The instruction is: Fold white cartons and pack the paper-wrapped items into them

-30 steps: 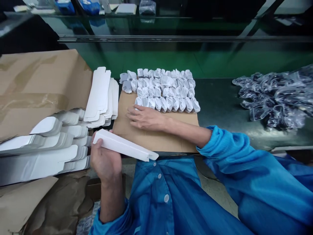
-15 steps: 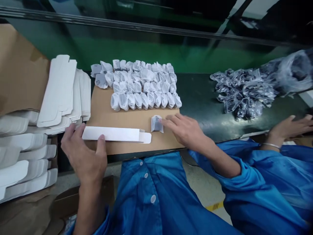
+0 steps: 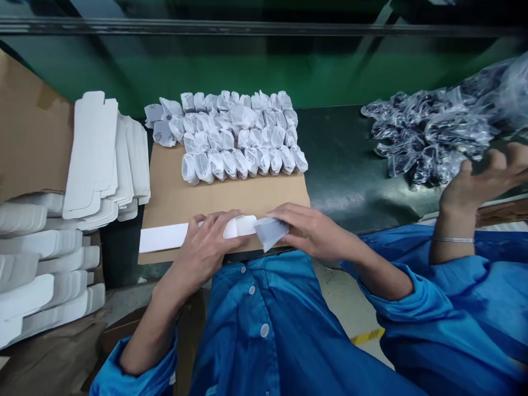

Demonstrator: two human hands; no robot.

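Observation:
A long white paper box [image 3: 164,237] lies near the front edge of the brown cardboard sheet [image 3: 165,176]. My left hand [image 3: 208,239] is closed around its right part, thumb in front and fingers behind. The end flap of the box sticks out to the right of the fingers. My right hand [image 3: 307,228] pinches a small bagged item [image 3: 270,231] in a frosted plastic bag, tilted, right beside the open flap. What is inside that bag is hard to make out. Behind both hands stand rows of similar bagged items [image 3: 243,162].
Flat white box blanks [image 3: 91,159] are stacked at the left, with more blanks [image 3: 53,264] in a carton below. Clear bags with dark contents [image 3: 437,137] are piled at the right. A co-worker's hand [image 3: 474,181] hovers near that pile. A green panel [image 3: 330,71] runs along the back.
My left hand slid right along the box to its flap end. My right hand picked up the small bagged item and brought it to the flap. The co-worker's hand rose toward the pile.

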